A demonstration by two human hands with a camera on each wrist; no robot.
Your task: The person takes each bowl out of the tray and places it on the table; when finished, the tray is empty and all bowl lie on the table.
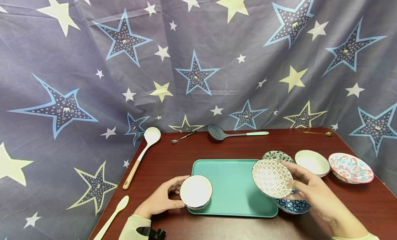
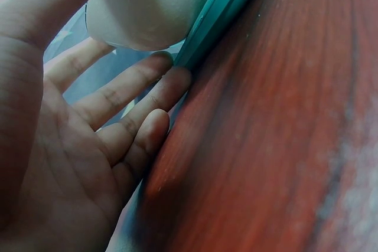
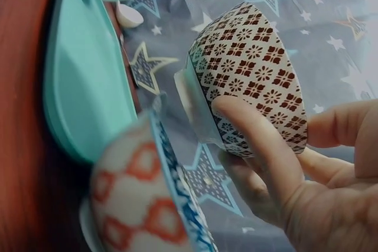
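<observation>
My left hand (image 1: 165,198) is at the left end of the green tray (image 1: 231,167), with thumb and index finger at the sides of a white bowl (image 1: 196,191). That bowl (image 2: 150,10) sits over the tray's left edge area; the other fingers are loosely bent beside it. My right hand (image 1: 313,191) grips a bowl with a brown flower-check pattern (image 3: 254,75), thumb on its outer wall and fingers at the rim. This patterned bowl (image 1: 272,178) is held tilted above the tray's right end. Beneath it, partly hidden, is a blue-patterned bowl (image 1: 293,206), orange-red patterned outside (image 3: 136,193).
Right of the tray are a leaf-patterned dish (image 1: 278,155), a cream bowl (image 1: 311,161) and a pink-blue bowl (image 1: 351,167). A slotted turner (image 1: 217,132) and two small spoons lie along the back. A ladle (image 1: 152,136) and a pale spoon (image 1: 113,216) lie left.
</observation>
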